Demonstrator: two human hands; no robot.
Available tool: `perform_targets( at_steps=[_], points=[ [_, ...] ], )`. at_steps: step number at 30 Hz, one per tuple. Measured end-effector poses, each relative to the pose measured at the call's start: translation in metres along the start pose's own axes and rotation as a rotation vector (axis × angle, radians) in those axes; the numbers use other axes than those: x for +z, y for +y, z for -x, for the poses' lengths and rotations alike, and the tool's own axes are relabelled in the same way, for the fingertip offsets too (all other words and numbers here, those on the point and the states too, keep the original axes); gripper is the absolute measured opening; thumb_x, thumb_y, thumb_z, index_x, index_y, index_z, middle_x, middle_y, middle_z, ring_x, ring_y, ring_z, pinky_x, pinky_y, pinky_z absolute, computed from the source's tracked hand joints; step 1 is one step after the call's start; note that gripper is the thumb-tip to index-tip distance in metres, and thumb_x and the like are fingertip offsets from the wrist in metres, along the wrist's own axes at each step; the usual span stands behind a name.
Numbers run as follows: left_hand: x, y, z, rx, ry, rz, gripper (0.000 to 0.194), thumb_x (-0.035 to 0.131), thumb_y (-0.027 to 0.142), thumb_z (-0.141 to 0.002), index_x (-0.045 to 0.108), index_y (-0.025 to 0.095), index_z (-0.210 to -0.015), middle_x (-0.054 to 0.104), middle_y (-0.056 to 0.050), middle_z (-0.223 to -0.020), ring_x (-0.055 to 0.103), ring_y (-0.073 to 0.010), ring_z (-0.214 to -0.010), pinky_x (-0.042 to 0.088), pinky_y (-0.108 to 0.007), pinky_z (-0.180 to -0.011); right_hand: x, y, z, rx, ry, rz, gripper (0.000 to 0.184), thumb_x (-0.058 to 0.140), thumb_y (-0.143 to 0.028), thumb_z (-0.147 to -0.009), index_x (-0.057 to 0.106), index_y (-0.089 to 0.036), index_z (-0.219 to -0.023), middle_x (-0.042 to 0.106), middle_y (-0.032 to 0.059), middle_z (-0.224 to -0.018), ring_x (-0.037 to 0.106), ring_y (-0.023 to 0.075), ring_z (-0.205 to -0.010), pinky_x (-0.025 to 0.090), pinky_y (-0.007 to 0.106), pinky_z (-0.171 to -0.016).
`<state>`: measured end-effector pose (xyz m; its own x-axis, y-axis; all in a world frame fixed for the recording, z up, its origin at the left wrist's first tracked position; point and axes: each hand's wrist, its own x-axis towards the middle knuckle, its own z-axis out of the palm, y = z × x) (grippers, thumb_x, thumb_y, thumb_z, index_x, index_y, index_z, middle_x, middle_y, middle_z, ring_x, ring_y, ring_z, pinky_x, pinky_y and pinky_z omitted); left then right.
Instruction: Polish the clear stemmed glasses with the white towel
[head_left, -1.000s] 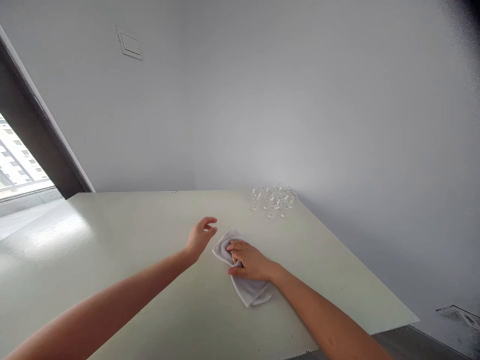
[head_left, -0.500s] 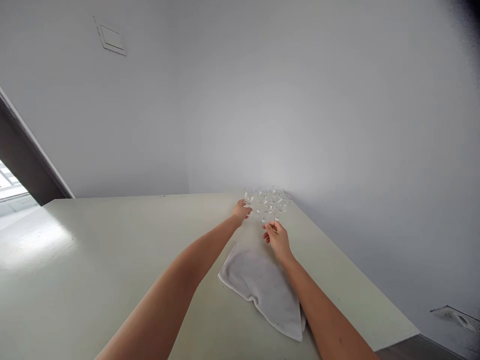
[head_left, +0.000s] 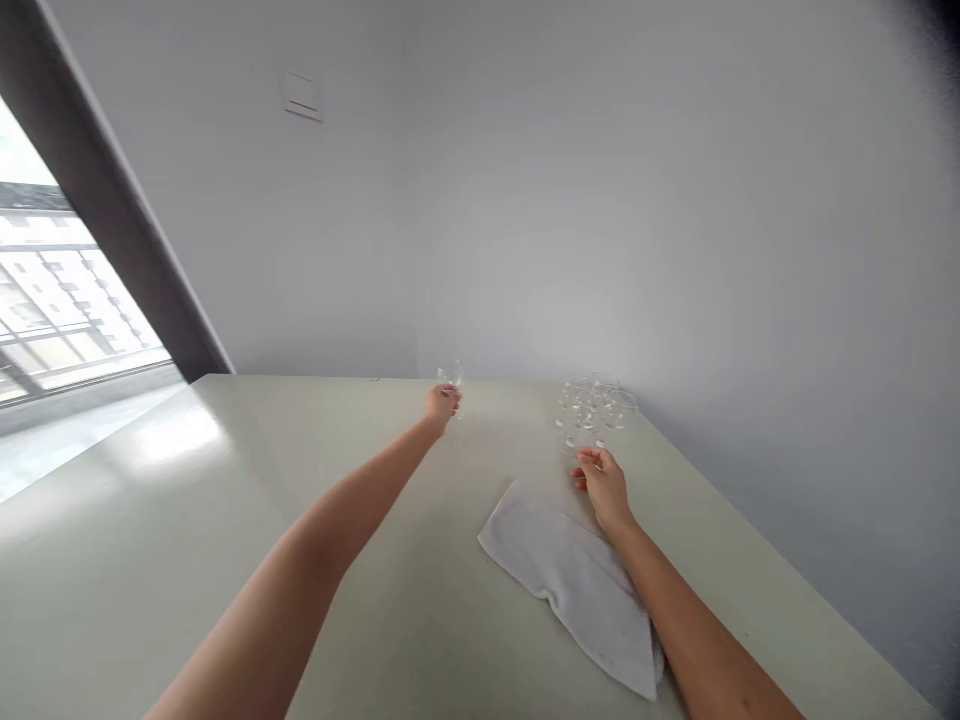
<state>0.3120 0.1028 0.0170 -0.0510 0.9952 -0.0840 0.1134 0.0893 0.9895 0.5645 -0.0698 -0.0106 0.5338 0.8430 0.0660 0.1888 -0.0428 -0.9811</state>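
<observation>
My left hand is stretched far across the pale green table with its fingers closed round a small clear stemmed glass, held near the back edge. My right hand rests at the far end of a white cloth, fingers curled in a pinch just in front of a cluster of several clear stemmed glasses; whether it grips one of them is unclear. The cloth lies flat under my right forearm.
A grey wall rises directly behind the table, with a white switch plate high up. A dark window frame and bright window are at the left. The table's right edge runs diagonally at the right.
My right hand let go of the bunched cloth, which now lies spread out, and reached to the glasses. My left hand took one glass from the cluster and carried it left.
</observation>
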Motion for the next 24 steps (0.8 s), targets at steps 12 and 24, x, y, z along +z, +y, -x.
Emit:
perform_targets(
  at_steps=[12,24],
  points=[
    [-0.271,-0.018,0.022,-0.053,0.527,0.002,0.03,0.069,0.017,-0.054,0.056,0.018,-0.081,0.055,0.0,-0.067,0.05,-0.0091,-0.052,0.041,-0.023,-0.05,0.004,0.022,-0.008,-0.061,-0.001,0.127,0.03,0.053,-0.041,-0.071,0.055,-0.019,-0.091,0.058,0.0031,-0.087,0.059,0.0138,-0.064,0.046,0.026,-0.053],
    [-0.287,-0.011,0.024,-0.076,0.639,0.001,0.024,0.064,0.011,-0.067,0.057,0.014,-0.089,0.056,0.001,-0.069,0.051,-0.0071,-0.055,0.043,-0.022,-0.054,0.007,0.015,-0.002,-0.064,0.051,0.041,0.026,0.054,-0.037,-0.068,0.054,-0.019,-0.087,0.058,0.0016,-0.081,0.057,0.0132,-0.062,0.045,0.025,-0.053]
  ],
)
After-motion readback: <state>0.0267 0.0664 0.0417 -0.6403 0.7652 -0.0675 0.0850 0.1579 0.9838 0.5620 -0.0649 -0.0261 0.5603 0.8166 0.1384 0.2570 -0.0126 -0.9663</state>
